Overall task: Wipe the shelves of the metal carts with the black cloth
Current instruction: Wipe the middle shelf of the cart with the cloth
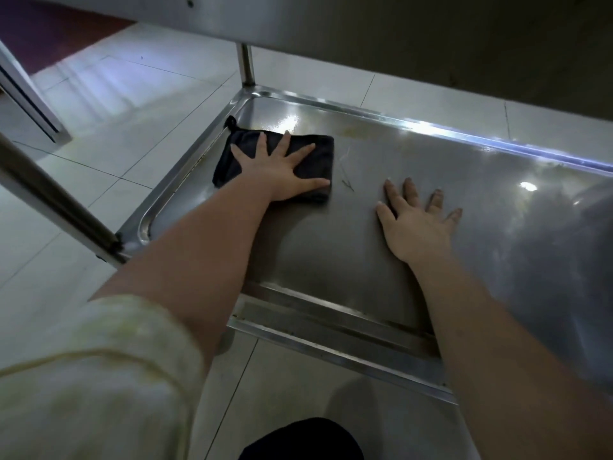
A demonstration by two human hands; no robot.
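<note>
A folded black cloth [321, 154] lies on the bottom shelf of a metal cart [414, 154], near the shelf's far left corner. My left hand [282, 167] presses flat on the cloth with its fingers spread. My right hand [414, 224] rests flat on the bare steel to the right of the cloth, fingers straight and apart, holding nothing. The shelf is a shallow steel tray with a raised rim. The shelf above [365, 24] overhangs the top of the view.
An upright cart post [246, 64] stands at the far left corner, and a slanted metal tube [56, 200] crosses at the left. Pale floor tiles [99, 127] surround the cart. A white panel edge [30, 97] leans at far left.
</note>
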